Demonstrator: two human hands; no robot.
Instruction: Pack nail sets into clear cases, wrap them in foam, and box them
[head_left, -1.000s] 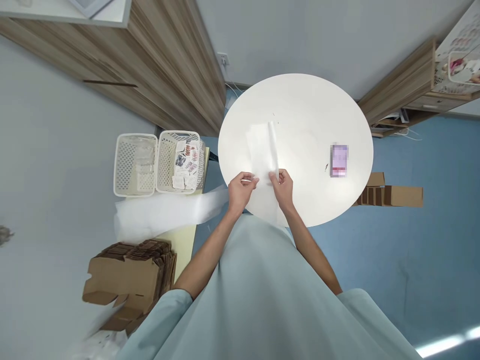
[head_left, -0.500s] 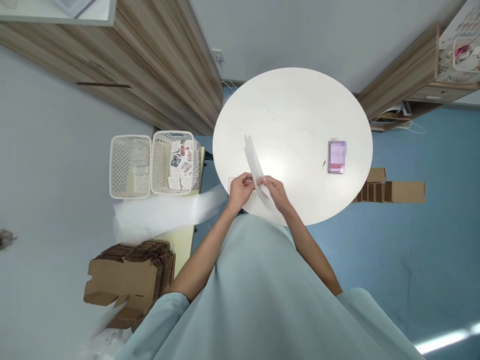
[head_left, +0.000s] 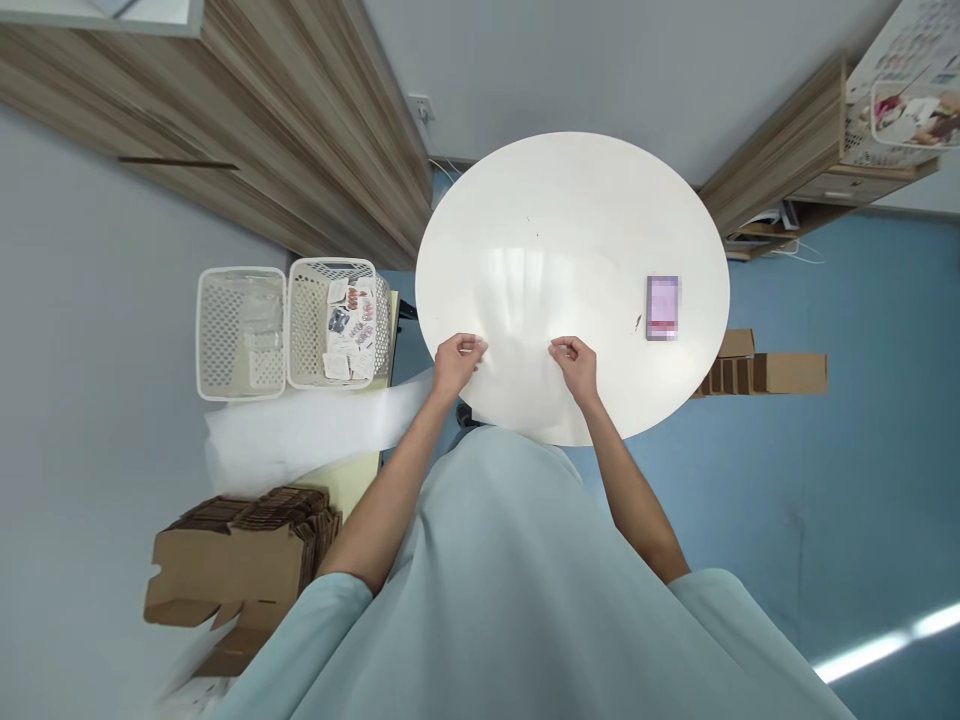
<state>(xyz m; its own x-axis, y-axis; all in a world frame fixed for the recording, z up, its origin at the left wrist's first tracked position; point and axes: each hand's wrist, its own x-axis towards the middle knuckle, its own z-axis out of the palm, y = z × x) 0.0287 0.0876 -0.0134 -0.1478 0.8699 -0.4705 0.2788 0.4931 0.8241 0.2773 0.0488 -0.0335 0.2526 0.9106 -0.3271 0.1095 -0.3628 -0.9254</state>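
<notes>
Left hand [head_left: 454,368]: thumb and fingertips pinch one side of a thin translucent sheet [head_left: 514,352]; right hand [head_left: 579,370]: a like pinch on the opposite side; the sheet spans the gap between the hands, over the near part of the white table [head_left: 600,190].

Hazards, in my judgement: uneven tension may slip one edge from a pinch; the film could then fold or cling to itself; a hard pull may tear it; a wide sweep of the right hand might knock the purple packet [head_left: 663,308], which lies on the right part of the table.

Visibility: the sheet nearly merges with the table; its outline, layers and any contact with the surface I cannot tell; the packet is blurred into squares; the white roll [head_left: 300,435], left of the table, looks smeared.
</notes>
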